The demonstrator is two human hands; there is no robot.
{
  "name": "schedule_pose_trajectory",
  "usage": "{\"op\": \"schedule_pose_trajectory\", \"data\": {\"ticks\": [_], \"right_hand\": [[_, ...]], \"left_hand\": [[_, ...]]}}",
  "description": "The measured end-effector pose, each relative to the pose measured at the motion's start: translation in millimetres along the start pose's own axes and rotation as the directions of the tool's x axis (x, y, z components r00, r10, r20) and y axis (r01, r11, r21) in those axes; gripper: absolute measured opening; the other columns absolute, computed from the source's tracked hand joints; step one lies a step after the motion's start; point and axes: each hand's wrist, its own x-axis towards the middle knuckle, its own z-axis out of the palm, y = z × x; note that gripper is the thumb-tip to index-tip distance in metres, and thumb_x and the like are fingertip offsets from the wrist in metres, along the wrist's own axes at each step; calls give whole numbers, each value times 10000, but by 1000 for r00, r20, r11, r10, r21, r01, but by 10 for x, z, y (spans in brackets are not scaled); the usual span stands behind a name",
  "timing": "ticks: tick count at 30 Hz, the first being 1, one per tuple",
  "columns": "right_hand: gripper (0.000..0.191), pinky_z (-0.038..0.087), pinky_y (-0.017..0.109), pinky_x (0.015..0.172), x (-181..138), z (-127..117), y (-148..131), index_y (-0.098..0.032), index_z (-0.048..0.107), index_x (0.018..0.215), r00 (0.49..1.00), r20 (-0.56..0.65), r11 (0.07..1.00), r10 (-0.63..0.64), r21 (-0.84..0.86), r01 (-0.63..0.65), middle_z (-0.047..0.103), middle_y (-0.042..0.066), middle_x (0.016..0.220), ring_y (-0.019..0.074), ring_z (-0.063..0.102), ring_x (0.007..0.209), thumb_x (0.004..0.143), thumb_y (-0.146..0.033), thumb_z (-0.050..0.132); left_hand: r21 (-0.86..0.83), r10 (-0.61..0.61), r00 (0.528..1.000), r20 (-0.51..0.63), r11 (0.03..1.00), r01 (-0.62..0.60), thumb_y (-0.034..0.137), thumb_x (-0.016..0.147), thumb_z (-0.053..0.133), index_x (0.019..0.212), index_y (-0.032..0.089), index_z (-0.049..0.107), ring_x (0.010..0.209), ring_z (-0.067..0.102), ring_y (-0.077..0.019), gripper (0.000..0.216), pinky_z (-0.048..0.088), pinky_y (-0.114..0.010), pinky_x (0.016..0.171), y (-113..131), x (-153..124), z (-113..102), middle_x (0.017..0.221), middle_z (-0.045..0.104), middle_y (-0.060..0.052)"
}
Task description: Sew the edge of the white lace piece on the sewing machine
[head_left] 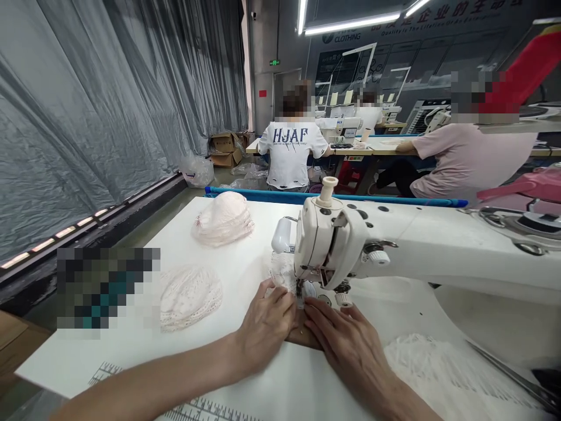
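My left hand (268, 318) is closed, fingers curled at the near edge of a strip of white lace (283, 269), just left of the needle. The lace lies beside and behind the presser foot (300, 289) of a white sewing machine (315, 240). My right hand (344, 330) rests to the right of the foot, its fingers stretched forward and lying flat close to the needle. Its thumb and whatever is beneath its fingertips are hidden. Between the hands a brown patch (307, 336) of the work surface shows.
Two stacks of pale lace cups, a far one (225, 216) and a nearer one (190, 295), lie left on the white table (166, 234). More white lace (438, 362) and scissors (512, 365) lie at right. Printed rulers (210, 409) mark the front. Co-workers sit beyond the blue rail (263, 196).
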Motion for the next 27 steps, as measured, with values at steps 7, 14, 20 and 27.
{"op": "schedule_pose_trajectory", "data": {"ticks": [7, 14, 20, 27], "right_hand": [[371, 330, 294, 603, 1, 31, 63, -133, 647, 933, 997, 41, 997, 72, -18, -71, 705, 85, 805, 136, 596, 568, 985, -228, 292], [324, 357, 275, 595, 16, -34, 117, -143, 634, 921, 999, 24, 989, 48, 138, -51, 692, 70, 799, 134, 596, 611, 978, -249, 332], [413, 316, 267, 522, 148, -355, -22, -175, 487, 561, 931, -138, 926, -337, 130, 354, 514, -19, 500, 91, 373, 431, 950, -303, 433], [464, 306, 271, 525, 323, -656, 45, -179, 484, 580, 895, -27, 895, -446, -9, 446, 469, -23, 513, 98, 332, 441, 973, -379, 336]], "left_hand": [[49, -3, 997, 77, 999, -1, 210, 821, 618, 825, 123, 557, 826, 542, -183, 106, 382, -354, 764, 158, -121, -74, 815, 588, -32], [-86, 84, 996, 24, 993, -81, 295, 861, 554, 829, 126, 564, 651, 508, -151, 172, 385, -300, 608, 509, -504, -545, 687, 561, -10], [-240, -284, 890, 356, 893, 381, 340, 776, 651, 951, 160, 552, 865, 527, -203, 270, 422, -297, 678, 20, -88, -426, 945, 571, -54], [-349, -305, 828, 470, 798, 492, 229, 731, 619, 658, 152, 508, 792, 525, -197, 154, 389, -272, 643, -6, 19, -462, 764, 552, -27]]}}
